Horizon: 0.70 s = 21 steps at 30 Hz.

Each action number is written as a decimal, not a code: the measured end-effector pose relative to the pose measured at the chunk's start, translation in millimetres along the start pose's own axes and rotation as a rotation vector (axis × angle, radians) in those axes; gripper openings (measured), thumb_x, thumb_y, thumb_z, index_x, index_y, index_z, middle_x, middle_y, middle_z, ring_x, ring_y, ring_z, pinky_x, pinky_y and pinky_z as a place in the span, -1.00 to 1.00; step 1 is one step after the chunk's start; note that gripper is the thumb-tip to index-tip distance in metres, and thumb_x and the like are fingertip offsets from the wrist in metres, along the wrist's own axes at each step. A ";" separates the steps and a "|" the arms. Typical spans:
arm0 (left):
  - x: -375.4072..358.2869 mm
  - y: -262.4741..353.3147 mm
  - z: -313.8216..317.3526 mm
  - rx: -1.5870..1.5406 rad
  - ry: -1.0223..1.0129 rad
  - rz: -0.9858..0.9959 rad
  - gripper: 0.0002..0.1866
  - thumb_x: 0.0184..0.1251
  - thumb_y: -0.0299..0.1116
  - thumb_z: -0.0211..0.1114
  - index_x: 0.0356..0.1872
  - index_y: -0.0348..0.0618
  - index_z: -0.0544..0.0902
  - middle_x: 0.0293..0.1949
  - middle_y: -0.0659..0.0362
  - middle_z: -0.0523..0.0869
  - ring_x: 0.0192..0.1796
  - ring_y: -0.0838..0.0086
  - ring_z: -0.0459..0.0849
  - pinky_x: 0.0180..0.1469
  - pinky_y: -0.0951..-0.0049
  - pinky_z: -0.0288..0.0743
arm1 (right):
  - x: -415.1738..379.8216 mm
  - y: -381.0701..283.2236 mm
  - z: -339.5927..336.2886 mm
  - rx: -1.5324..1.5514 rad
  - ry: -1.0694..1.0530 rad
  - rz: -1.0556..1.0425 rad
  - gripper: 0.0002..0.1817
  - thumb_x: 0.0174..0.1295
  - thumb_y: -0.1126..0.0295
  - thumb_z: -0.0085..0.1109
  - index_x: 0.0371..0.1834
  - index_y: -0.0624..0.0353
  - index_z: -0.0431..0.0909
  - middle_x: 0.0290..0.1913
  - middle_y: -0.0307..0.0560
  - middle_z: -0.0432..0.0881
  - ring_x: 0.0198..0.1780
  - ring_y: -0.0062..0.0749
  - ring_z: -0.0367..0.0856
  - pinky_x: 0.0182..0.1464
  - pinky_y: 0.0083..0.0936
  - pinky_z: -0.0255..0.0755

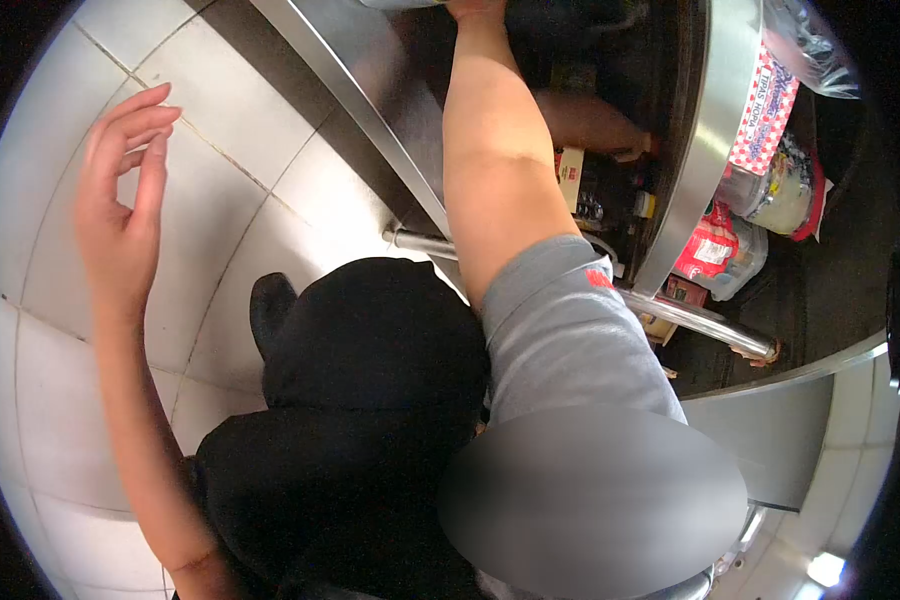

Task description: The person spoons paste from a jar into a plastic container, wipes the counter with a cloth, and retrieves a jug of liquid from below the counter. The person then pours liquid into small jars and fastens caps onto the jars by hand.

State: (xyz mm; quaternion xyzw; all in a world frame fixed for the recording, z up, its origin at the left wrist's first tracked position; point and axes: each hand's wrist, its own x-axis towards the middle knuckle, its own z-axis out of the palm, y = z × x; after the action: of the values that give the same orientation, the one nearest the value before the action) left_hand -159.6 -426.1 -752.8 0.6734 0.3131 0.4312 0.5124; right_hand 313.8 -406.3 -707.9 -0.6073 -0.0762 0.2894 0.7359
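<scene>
My left hand (125,190) is raised over the pale tiled floor, its fingers loosely curved and apart, with nothing in them. My right arm, in a grey sleeve (580,330), stretches across a dark, shiny surface (610,60) that mirrors the forearm. At the top edge only a small part of my right hand (478,8) shows; its fingers are cut off by the frame. A pale object (402,3), too cropped to name, lies beside that hand. Whether the hand grips it is hidden.
A metal edge (355,105) borders the dark surface. To the right, a checked box (765,115) marked "TIPAS HOPIA", a jar (792,190), a red packet (708,242) and a clear plastic bag (815,50) stand close together. A metal tube (705,325) runs below. Black clothing (370,340) fills the lower middle.
</scene>
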 end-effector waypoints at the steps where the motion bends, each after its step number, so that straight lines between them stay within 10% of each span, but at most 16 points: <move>1: 1.7 4.2 5.2 -0.004 -0.009 0.003 -0.79 0.47 -0.53 0.17 0.00 -0.11 0.71 0.20 0.16 0.69 0.18 0.43 0.66 0.10 0.43 0.54 | -0.8 4.5 0.3 0.003 -0.002 0.004 -0.34 0.50 -0.14 -0.28 0.47 0.08 0.27 0.38 0.00 0.46 0.38 -0.17 0.42 0.46 -0.23 0.14; 8: 61.5 29.1 70.0 0.150 0.158 0.366 -0.31 0.23 -0.09 0.48 0.37 -0.04 0.50 0.32 -0.09 0.52 0.31 0.05 0.55 0.30 0.10 0.43 | -13.8 26.5 -2.5 0.004 -0.005 0.002 -0.36 0.49 -0.10 -0.24 0.45 0.08 0.30 0.36 0.00 0.48 0.36 -0.19 0.44 0.44 -0.24 0.17; 12: 88.7 81.9 92.2 0.286 -0.092 0.174 0.44 -0.11 0.16 0.64 0.65 0.34 -0.32 0.63 -0.16 -0.39 0.63 -0.22 -0.20 0.55 -0.42 -0.13 | -28.8 40.1 -7.8 -0.002 -0.002 0.003 -0.38 0.48 -0.08 -0.22 0.43 0.09 0.31 0.35 0.00 0.49 0.35 -0.21 0.45 0.42 -0.25 0.18; 21: 94.9 118.9 71.1 0.467 0.018 0.123 0.30 -0.09 0.20 0.61 0.64 0.27 -0.06 0.43 -0.24 0.20 0.45 -0.18 0.24 0.51 -0.27 0.00 | -78.0 97.0 -13.9 -0.059 0.002 0.052 -0.42 0.46 -0.03 -0.16 0.40 0.09 0.35 0.32 0.00 0.51 0.32 -0.23 0.47 0.39 -0.27 0.23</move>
State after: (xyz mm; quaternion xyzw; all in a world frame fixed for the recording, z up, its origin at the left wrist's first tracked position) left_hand -57.0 -407.1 -621.3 0.7875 0.3676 0.3834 0.3126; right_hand 223.8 -449.3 -783.8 -0.6309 -0.0682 0.3057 0.7098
